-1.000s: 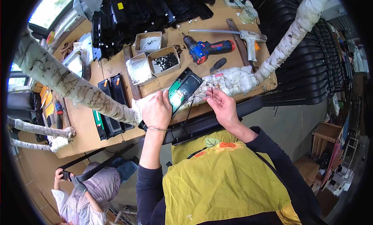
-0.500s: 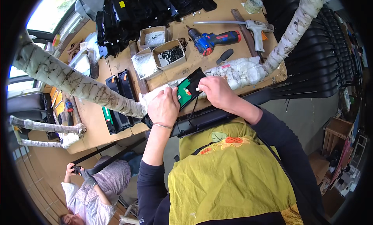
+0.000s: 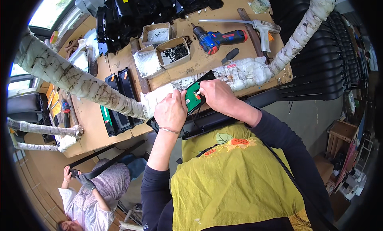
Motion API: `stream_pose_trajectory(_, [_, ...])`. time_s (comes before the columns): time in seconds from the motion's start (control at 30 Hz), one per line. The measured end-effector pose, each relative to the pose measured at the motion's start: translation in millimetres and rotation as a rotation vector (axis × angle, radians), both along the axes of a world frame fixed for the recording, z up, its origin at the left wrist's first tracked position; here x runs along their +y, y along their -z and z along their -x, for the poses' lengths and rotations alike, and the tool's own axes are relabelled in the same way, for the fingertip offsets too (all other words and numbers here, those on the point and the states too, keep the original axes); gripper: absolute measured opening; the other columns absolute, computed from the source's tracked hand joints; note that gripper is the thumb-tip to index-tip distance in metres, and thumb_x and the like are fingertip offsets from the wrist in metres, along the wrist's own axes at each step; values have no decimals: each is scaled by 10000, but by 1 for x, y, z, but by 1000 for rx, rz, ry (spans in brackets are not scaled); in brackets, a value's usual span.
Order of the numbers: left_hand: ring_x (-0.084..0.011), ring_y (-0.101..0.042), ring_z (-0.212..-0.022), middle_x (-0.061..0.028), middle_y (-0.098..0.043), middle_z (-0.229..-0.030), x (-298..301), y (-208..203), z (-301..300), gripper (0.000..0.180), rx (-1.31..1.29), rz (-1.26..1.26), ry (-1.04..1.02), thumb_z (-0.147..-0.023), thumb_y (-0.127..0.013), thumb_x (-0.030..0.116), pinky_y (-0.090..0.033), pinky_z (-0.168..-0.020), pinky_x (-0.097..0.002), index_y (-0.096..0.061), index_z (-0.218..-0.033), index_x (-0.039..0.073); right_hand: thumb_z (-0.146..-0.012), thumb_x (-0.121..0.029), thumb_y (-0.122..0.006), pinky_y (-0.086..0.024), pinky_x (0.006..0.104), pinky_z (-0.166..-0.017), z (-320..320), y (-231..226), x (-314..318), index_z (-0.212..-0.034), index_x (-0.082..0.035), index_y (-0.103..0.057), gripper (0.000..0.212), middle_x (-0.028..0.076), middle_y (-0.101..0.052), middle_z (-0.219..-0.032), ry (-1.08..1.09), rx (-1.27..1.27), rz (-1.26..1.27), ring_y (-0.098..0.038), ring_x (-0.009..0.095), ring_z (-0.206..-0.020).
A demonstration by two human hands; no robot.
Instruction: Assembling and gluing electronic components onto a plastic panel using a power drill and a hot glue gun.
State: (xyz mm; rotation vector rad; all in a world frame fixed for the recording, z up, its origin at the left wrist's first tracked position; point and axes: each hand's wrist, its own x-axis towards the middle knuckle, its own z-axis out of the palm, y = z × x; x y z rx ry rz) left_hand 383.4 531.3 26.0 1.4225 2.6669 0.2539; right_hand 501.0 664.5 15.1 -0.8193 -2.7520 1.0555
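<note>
My left hand (image 3: 171,111) is closed on the left side of a narrow black plastic housing, its thumb beside a green circuit board (image 3: 192,98) set in it. My right hand (image 3: 217,96) pinches a small white connector (image 3: 198,92) against the board, by its red and white parts. A thin dark cable hangs below the right fingers. Under both hands lies a long black padded bar (image 3: 207,124) along the table's near edge, in front of my yellow-green apron. The fingertips of my left hand are partly hidden behind the housing.
White-wrapped posts (image 3: 83,85) and a padded roll (image 3: 243,74) frame the work spot. Boxes of black screws (image 3: 175,52) and white ties (image 3: 148,63), a drill (image 3: 219,39) and a glue gun (image 3: 261,31) lie beyond. A co-worker (image 3: 95,187) holds a black strip at lower left.
My right hand has moved slightly down and left, bringing the white connector from beside the housing onto the circuit board. My left hand keeps its hold.
</note>
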Motion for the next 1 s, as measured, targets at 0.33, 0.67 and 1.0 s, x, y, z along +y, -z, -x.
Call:
stream_pose_trajectory(0.33, [-335, -654, -617, -134, -652, -698, 0, 1, 4, 343, -15, -35, 28, -981, -521, 343, -514, -546, -430, -581, -776, 75, -881, -106, -596, -468, 502, -637, -5, 8, -3, -773, 0, -575, 153, 224, -608, -721, 43, 120, 51, -608, 430, -730])
stream_pose_trajectory(0.67, [-312, -669, -629, -121, -650, -685, 2, 1, 7, 315, 3, -41, 82, -972, -540, 338, -527, -554, -415, -579, -797, 78, -866, -109, -571, -464, 503, -639, -7, 5, -1, -713, 9, -589, 194, 232, -601, -699, 58, 175, 106, -607, 432, -706])
stream_pose_trajectory(1.0, [-307, -670, -629, -115, -652, -679, 2, 6, 10, 319, 19, -33, 140, -973, -535, 347, -526, -557, -414, -587, -800, 85, -822, -135, -605, -476, 486, -652, -8, 17, -3, -667, 9, -604, 212, 223, -603, -684, 130, 144, 303, -612, 418, -698])
